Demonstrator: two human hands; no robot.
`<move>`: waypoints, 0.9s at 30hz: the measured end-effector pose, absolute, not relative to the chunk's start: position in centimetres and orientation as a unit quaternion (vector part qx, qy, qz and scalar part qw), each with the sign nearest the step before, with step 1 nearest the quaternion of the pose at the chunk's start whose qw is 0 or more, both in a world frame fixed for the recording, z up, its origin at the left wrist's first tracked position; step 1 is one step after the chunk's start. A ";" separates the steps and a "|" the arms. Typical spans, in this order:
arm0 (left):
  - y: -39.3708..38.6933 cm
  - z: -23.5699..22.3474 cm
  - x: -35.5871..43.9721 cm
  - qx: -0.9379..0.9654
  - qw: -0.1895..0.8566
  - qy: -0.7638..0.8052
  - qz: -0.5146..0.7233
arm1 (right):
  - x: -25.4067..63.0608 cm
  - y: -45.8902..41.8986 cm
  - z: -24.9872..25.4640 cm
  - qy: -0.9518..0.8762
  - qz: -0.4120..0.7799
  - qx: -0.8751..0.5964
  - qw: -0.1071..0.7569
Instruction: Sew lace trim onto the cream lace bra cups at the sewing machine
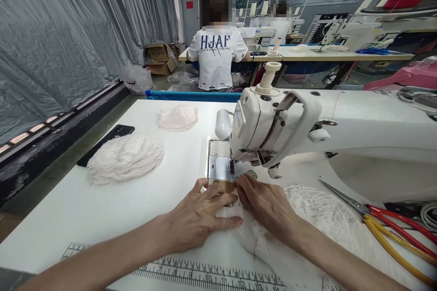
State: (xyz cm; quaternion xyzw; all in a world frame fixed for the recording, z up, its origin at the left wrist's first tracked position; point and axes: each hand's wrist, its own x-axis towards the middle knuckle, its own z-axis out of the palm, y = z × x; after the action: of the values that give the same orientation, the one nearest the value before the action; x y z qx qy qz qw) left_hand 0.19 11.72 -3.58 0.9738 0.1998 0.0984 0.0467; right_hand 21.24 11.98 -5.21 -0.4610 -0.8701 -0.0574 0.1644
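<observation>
My left hand (pixel 201 216) lies on the white table just in front of the needle plate (pixel 218 168), fingers spread and thumb stretched to the right. Its fingertips reach the edge of a thin white lace fabric (pixel 259 248). Close beside the presser foot, my right hand (pixel 264 200) has its fingers pinched together on that fabric. From there the lace runs under my right wrist to the table's front. The head of a white sewing machine (pixel 259 122) stands over the plate. What lies right under the right fingertips is hidden.
Scissors (pixel 367 211) with red and yellow handles lie at right. A lace stack (pixel 126 159) partly covers a black phone (pixel 124 130) at left; a pale lace piece (pixel 178 118) lies behind. A printed ruler (pixel 205 275) crosses the front. Two people (pixel 218 59) sit at machines beyond.
</observation>
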 end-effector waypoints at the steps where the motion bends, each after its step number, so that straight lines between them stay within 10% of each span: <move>1: 11.8 -3.5 0.2 0.974 0.044 0.199 0.095 | 21.3 11.8 -5.0 -0.864 -0.080 -0.473 0.155; 27: 16.7 -3.5 1.4 0.968 -0.037 0.234 0.086 | 23.9 14.3 -5.7 -0.860 -0.183 -0.414 0.234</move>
State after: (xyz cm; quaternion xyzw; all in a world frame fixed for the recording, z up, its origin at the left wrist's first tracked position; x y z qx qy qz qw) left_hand 1.45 16.72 -3.55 0.9678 0.2340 0.0856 -0.0368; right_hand 23.86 14.33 -5.66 -0.4136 -0.8605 -0.1833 0.2344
